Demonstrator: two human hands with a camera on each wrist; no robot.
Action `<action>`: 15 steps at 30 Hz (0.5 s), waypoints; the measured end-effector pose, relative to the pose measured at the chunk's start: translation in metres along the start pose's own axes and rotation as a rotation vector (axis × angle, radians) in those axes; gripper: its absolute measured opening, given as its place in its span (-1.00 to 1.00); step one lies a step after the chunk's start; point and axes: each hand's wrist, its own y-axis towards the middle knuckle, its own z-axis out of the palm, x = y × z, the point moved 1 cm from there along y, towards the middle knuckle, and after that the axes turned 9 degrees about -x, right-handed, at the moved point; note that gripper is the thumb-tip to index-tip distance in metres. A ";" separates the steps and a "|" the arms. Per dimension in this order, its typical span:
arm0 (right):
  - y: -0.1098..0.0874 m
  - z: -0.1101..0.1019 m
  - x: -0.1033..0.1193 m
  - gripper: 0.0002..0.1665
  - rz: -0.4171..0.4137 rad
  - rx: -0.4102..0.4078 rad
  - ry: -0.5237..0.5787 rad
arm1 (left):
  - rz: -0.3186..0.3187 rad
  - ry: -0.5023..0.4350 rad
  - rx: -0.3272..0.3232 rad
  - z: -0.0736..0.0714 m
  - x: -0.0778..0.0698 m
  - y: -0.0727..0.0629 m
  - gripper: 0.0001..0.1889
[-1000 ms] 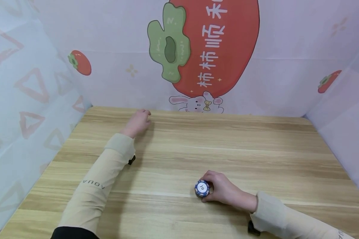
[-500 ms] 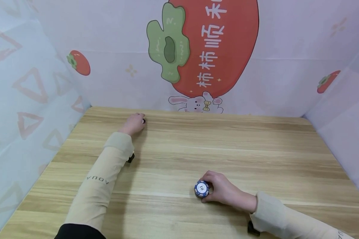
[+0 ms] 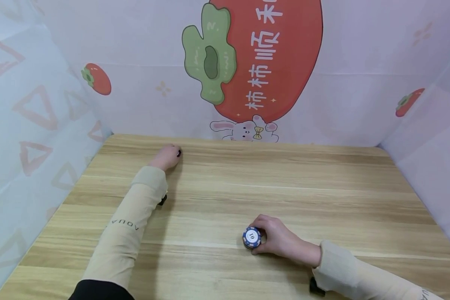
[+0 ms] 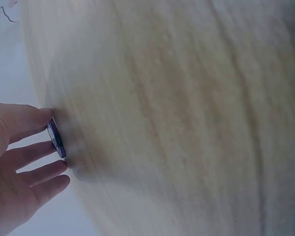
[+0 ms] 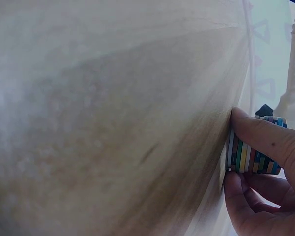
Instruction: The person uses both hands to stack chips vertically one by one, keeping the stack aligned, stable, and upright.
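Near the table's back left, my left hand (image 3: 164, 157) pinches a dark poker chip (image 3: 178, 153). In the left wrist view this single chip (image 4: 56, 139) is held by its edge between thumb and fingertips, close to the wood; whether it touches the table I cannot tell. My right hand (image 3: 279, 239) grips a stack of poker chips (image 3: 251, 237) at the front middle of the table. A blue-and-white chip marked 10 tops the stack. From the right wrist, the stack (image 5: 253, 159) shows several layers in white, green, yellow and blue, with thumb and fingers on opposite sides.
The wooden table (image 3: 285, 183) is enclosed by a back wall (image 3: 356, 50) printed with a large red persimmon, and pale side walls at left and right. The left hand is close to the table's back edge.
My left hand has drawn slightly left and toward me, and the dark chip has come into sight at its fingers. The right hand and the stack stay in place.
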 end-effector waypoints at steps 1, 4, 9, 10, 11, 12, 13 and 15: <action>0.000 0.000 0.000 -0.48 -0.009 -0.004 0.001 | 0.005 0.004 -0.010 0.000 0.000 -0.001 -0.62; 0.000 0.000 0.000 -0.48 -0.014 -0.008 0.000 | 0.012 0.011 -0.032 -0.002 -0.002 -0.003 -0.69; 0.000 0.001 0.000 -0.48 -0.015 -0.010 -0.010 | 0.018 0.034 -0.036 -0.005 -0.005 -0.005 -0.79; 0.000 0.001 0.000 -0.48 -0.017 -0.010 -0.012 | 0.022 0.043 -0.035 -0.005 -0.005 -0.005 -0.79; 0.000 0.001 0.000 -0.48 -0.015 -0.009 -0.013 | 0.026 0.049 -0.034 -0.005 -0.006 -0.005 -0.79; 0.000 0.001 0.000 -0.48 -0.015 -0.009 -0.014 | 0.029 0.054 -0.032 -0.005 -0.006 -0.005 -0.79; 0.000 0.001 0.000 -0.48 -0.013 -0.010 -0.014 | 0.028 0.058 -0.027 -0.005 -0.006 -0.005 -0.78; 0.000 0.001 -0.001 -0.48 -0.005 -0.008 -0.014 | 0.029 0.063 -0.017 -0.004 -0.005 -0.004 -0.78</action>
